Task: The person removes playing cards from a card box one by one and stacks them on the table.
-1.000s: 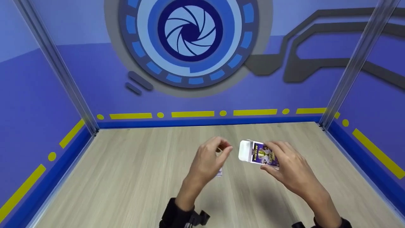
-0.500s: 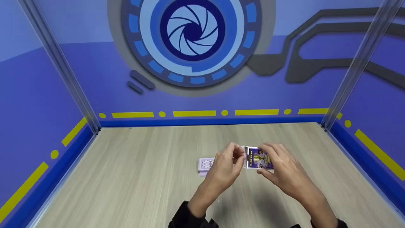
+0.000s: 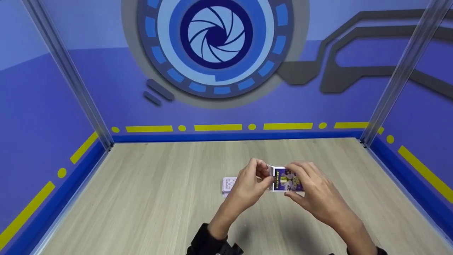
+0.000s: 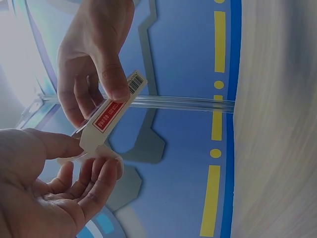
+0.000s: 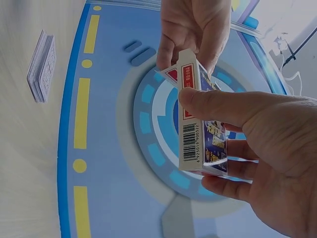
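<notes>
A purple-and-white playing card box (image 3: pixel 286 180) is held above the table between both hands. My right hand (image 3: pixel 316 189) grips its right part, thumb along the white side with the barcode and fingers on the opposite side, as the right wrist view shows. At the box's left end, my left hand (image 3: pixel 249 186) pinches the flap end; in the left wrist view its thumb touches the box corner and the fingers curl by the bent flap (image 4: pixel 106 154). A stack of playing cards (image 3: pixel 229 185) lies on the table, partly hidden behind my left hand.
The wood-grain table (image 3: pixel 152 198) is bounded by a blue back wall (image 3: pixel 212 117) with yellow marks and by side walls. Clear corner posts (image 3: pixel 389 78) stand where the walls meet.
My left hand has moved right to the box's flap end and taken hold there. The white flap, open earlier, is now covered by its fingers. More of the card stack shows.
</notes>
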{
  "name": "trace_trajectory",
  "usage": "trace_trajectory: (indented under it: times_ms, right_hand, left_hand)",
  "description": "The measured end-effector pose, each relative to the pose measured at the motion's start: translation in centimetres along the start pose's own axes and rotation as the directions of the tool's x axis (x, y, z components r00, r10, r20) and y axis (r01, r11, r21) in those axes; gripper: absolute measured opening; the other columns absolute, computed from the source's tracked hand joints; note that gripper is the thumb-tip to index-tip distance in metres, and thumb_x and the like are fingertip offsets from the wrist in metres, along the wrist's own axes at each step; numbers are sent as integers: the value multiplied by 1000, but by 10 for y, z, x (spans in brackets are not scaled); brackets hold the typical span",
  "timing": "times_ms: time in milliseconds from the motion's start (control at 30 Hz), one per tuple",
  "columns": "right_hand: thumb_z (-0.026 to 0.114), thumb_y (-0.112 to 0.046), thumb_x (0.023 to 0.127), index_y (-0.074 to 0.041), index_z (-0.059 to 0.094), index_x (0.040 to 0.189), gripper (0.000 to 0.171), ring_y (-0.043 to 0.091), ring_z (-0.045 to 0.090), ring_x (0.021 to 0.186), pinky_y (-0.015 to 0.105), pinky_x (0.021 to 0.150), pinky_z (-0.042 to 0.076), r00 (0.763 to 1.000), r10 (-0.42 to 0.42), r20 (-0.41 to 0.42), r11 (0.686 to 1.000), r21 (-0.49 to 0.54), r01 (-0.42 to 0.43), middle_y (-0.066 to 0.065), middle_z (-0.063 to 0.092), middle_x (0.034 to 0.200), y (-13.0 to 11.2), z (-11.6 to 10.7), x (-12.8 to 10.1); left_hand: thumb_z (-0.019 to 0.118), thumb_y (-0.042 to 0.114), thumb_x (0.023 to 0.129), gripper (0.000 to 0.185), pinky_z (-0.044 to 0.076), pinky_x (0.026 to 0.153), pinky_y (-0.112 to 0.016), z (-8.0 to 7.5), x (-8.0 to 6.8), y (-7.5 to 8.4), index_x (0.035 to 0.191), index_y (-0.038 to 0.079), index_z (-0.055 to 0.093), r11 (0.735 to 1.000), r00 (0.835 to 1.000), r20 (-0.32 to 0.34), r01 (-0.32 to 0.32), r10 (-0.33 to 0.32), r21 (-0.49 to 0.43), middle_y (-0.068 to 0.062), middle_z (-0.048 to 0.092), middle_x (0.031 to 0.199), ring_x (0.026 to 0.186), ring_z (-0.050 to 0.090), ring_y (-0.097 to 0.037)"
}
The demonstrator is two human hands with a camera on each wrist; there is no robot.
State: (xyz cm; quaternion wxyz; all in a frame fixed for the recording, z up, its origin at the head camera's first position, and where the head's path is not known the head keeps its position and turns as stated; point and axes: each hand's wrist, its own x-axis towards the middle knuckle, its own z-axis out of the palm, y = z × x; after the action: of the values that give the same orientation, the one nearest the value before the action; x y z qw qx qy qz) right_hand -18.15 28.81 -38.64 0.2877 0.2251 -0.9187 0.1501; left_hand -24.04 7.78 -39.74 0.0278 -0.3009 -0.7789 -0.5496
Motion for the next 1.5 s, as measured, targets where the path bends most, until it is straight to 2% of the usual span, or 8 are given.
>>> trace_trajectory:
  times_ms: [367,633,800,933,1033,1133,1267,1500]
  right_hand:
    - [99,-16,67,-10,63,131,74,21,58,113,45,91,54,999,-37,-18,999,-4,37,6,62,127,-4,-1,0]
    - [99,-17,67,-10,62,131,74,23,59,111,46,88,56,1000,2,3,1000,-21,-2,7,63,126,0,-3,0]
    - [98,-18,69,-10,62,133,73,22,59,110,45,85,56,999,48,12,999,-5,-48,7,62,126,3,-5,-1]
    - [97,-20,72,-9,62,135,73,22,59,109,45,82,56,996,88,21,996,9,-88,8,62,127,3,-6,-1]
    - [96,-22,73,-8,61,136,73,23,60,108,45,80,56,994,105,19,994,8,-105,10,62,127,4,-6,-1]
    - [96,-23,73,-8,61,136,74,24,60,107,45,79,56,993,120,20,993,3,-120,11,62,127,5,-7,-2]
    - [96,-23,73,-7,60,136,74,24,60,105,44,77,56,991,131,13,991,-5,-131,12,62,126,6,-8,-1]
    - [96,-23,74,-6,60,136,74,22,59,103,42,76,55,992,124,2,992,-6,-124,11,62,124,6,-10,-1]
  left_hand:
    - [77,0,90,28,52,76,-20,0,2,-1,102,8,54,1000,1000,-14,22,-22,-18,2,58,93,84,58,-3]
    - [79,5,91,31,54,79,-24,-2,2,-5,111,7,55,998,1000,-31,0,-2,-61,0,64,94,86,63,-9]
    - [74,-2,92,34,54,77,-24,-5,2,-5,119,5,55,995,999,-35,-11,7,-99,-6,70,97,87,65,-12]
    - [70,-6,94,35,53,75,-23,-10,2,-2,123,5,55,997,999,-39,-31,29,-64,-6,68,101,87,62,-12]
    - [65,-9,94,29,53,76,-23,-14,2,0,118,5,60,996,995,-53,-87,88,27,-6,64,113,97,61,-14]
    - [59,-13,92,29,52,80,-26,-17,2,1,111,6,67,976,983,-60,-165,175,141,-7,60,129,112,59,-18]
    - [58,-15,87,34,50,89,-28,-20,2,1,106,9,73,919,961,-44,-247,273,306,-5,60,136,121,54,-19]
    - [84,10,87,30,45,103,-30,-23,0,0,114,13,71,836,950,40,-291,309,466,-4,55,135,127,45,-20]
